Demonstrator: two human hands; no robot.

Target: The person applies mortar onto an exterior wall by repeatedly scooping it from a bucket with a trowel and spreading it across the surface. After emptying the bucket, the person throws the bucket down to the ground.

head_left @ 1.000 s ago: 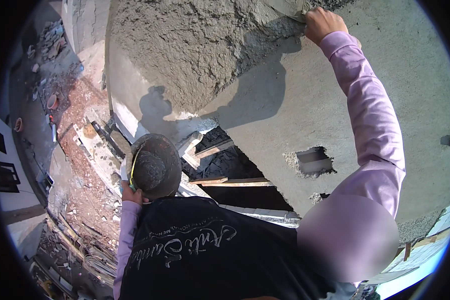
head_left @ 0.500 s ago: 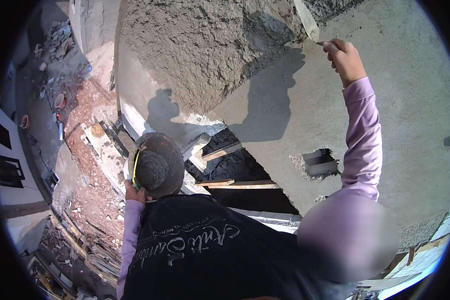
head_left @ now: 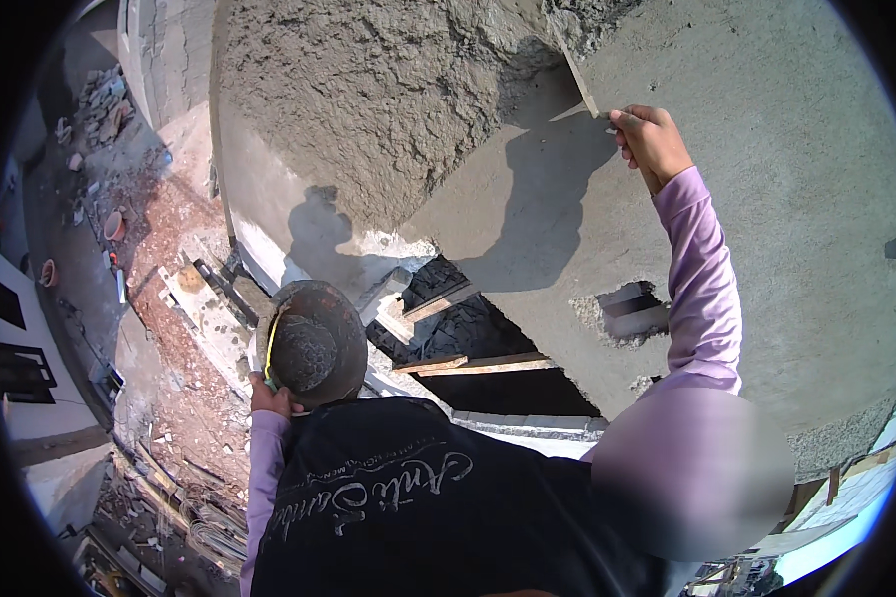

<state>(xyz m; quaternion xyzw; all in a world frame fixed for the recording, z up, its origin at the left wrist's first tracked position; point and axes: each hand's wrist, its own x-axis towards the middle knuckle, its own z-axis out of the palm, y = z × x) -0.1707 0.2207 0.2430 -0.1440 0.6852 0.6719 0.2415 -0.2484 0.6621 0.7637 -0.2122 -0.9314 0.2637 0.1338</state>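
Note:
My right hand (head_left: 651, 144) is raised at the upper right, fingers closed round the handle end of a pointed trowel (head_left: 577, 80). The trowel's blade is seen nearly edge-on, against the border between rough wet mortar (head_left: 358, 90) and the smoother grey plaster (head_left: 767, 169) of the wall. Low on the left, my left hand (head_left: 274, 400) grips the rim of a dark round bucket (head_left: 314, 343), with a yellow-green strip along its edge. Grey residue shows at the bucket's bottom. How the handle sits inside my right fist is hidden.
Below the plastered wall is a dark opening (head_left: 498, 393) crossed by wooden battens (head_left: 488, 365). A small square hole (head_left: 632, 310) is cut in the wall near my right forearm. Rubble-strewn ground (head_left: 194, 368) lies far below at left, with an orange bucket (head_left: 114, 226) on it.
My right hand and the trowel have moved left and slightly down, and the blade has turned from its flat side to nearly edge-on. My left hand still holds the bucket.

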